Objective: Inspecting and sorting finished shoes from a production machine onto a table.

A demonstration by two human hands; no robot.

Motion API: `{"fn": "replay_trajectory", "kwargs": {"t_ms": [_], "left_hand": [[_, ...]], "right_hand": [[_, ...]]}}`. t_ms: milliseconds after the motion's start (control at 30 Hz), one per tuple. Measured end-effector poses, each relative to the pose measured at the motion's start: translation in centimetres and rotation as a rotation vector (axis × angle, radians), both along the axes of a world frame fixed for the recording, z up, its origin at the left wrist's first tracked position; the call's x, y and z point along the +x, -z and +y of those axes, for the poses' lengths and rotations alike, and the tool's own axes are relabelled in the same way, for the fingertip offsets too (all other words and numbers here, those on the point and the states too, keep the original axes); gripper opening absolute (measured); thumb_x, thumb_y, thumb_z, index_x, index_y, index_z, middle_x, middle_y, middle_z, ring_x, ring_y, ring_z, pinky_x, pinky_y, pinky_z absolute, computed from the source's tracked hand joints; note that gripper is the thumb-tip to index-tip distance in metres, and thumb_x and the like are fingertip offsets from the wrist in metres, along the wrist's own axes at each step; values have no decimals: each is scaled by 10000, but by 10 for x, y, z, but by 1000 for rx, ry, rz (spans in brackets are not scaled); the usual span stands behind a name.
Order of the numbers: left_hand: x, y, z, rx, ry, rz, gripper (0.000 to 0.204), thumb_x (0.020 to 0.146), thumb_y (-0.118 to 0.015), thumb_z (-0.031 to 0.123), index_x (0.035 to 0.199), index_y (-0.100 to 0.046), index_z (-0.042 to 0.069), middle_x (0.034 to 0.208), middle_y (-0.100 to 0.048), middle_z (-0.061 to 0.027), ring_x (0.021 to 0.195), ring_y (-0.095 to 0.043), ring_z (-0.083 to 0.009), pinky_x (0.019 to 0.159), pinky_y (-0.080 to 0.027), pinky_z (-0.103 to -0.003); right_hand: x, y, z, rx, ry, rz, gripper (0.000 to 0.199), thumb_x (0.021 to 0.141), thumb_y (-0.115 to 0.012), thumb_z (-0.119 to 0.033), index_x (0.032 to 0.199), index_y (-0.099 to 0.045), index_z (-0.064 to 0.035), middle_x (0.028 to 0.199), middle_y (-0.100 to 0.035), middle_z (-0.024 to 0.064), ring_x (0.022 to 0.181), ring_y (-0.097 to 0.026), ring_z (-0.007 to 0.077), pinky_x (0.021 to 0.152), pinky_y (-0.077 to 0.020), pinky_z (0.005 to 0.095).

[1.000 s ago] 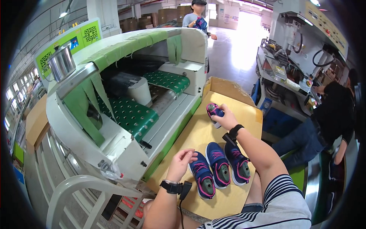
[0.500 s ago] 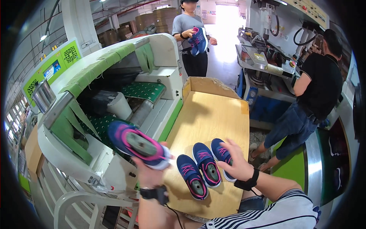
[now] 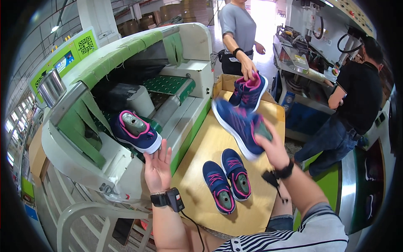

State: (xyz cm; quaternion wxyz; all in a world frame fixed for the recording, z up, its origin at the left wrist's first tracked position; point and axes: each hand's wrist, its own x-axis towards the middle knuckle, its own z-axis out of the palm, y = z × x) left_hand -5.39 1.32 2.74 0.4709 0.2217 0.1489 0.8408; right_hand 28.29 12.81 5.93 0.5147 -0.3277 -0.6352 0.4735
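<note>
My right hand grips a navy sneaker with pink trim by its heel end and holds it tilted above the table. A grey-green last sits inside that shoe, which is smeared by motion. My left hand is open, palm up with fingers spread, close to the toe of another navy sneaker at the machine's opening. Whether the fingertips touch that toe, I cannot tell. Two more sneakers, a left one and a right one, stand side by side on the wooden tabletop, lasts inside.
Across the table a co-worker's hand holds navy sneakers over the far end. The white and green conveyor machine flanks the table's left. Another person works at a machine on the right. A pale metal rail stands lower left.
The left hand's sneaker now rests at the machine opening, and that hand has opened. My right hand has lifted the rightmost sneaker off the table. The co-worker has come closer, lowering the held sneakers.
</note>
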Motion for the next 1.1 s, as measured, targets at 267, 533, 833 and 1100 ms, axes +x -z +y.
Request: {"fn": "replay_trajectory", "kwargs": {"t_ms": [267,533,833,1100], "left_hand": [[25,10,-5,-120,137,172,507,1057,-411,330,1521,-311,154,1572,-327,-136,1352,-448,-318,1081,-401,-456],[6,22,-10,-219,142,145,515,1056,-399,292,1537,-295,142,1581,-324,-120,1377,-420,-310,1107,-365,-438],[23,20,0,-205,232,236,521,1058,-376,312,1545,-286,148,1591,-306,-104,1361,-424,-281,1116,-327,-421],[65,25,-2,-528,223,605,508,1027,-482,202,1499,-363,58,1495,-448,-155,1353,-444,-288,1109,-324,-421]], "right_hand": [[-231,-86,170,392,-6,-374,618,912,-588,-207,1488,-372,-142,1425,-465,252,1227,-550,404,1054,-417,436],[-248,-60,170,554,-435,-909,377,927,-552,-224,1272,-611,-85,1200,-661,166,1102,-644,323,956,-491,412],[85,7,11,-85,-297,-896,210,931,-553,-163,1008,-668,-6,860,-678,106,829,-652,209,764,-511,339],[214,109,-62,-354,180,-945,228,883,-630,-174,1025,-666,2,930,-701,173,893,-677,295,807,-518,374]]}}
